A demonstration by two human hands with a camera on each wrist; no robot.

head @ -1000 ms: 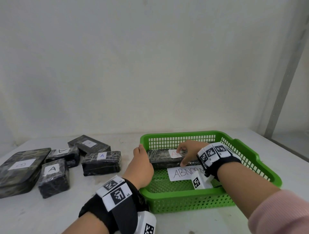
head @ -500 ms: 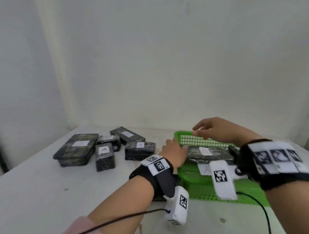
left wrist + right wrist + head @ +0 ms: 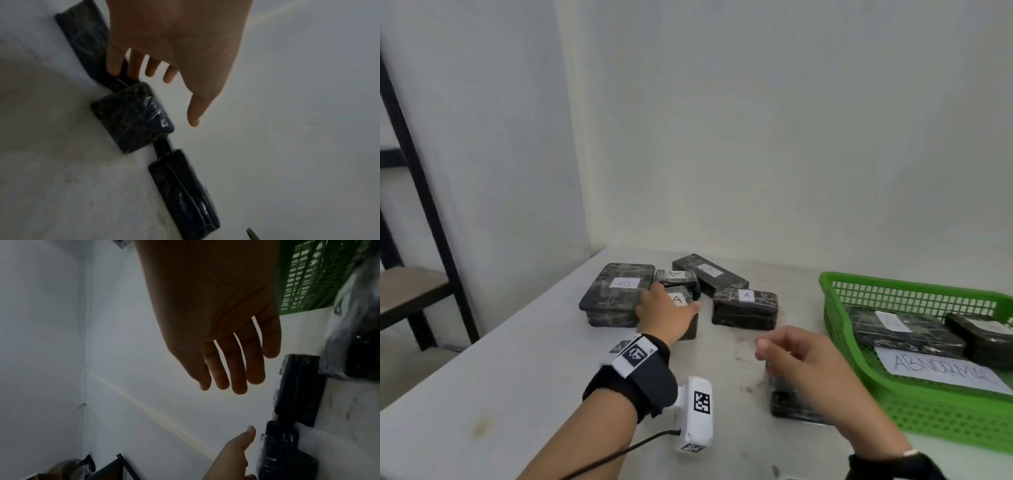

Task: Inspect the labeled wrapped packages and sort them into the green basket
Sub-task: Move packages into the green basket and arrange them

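Several black wrapped packages with white labels lie at the table's far left: a big one marked B (image 3: 619, 291), a small A package (image 3: 681, 300), another A package (image 3: 745, 305) and two more behind. My left hand (image 3: 666, 313) reaches over the small A package with spread, straight fingers (image 3: 114, 68), and its thumb stands apart from the wrap (image 3: 133, 120). My right hand (image 3: 787, 356) hangs open in the air above a dark package (image 3: 791, 404) beside the green basket (image 3: 835, 308), its fingers (image 3: 232, 369) straight and holding nothing. Inside the basket lie an A package (image 3: 900, 330) and another package (image 3: 979, 337).
A paper reading ABNORMAL (image 3: 941, 371) lies in the basket's front part. The white wall closes the table's back and left corner. A black metal shelf frame (image 3: 424, 212) stands past the table's left edge. Bare tabletop (image 3: 500, 394) stretches at the near left.
Both hands have left the package in the basket. The left hand has moved left to the pile of packages, the right hand has drawn out over the table, and the view has swung left.
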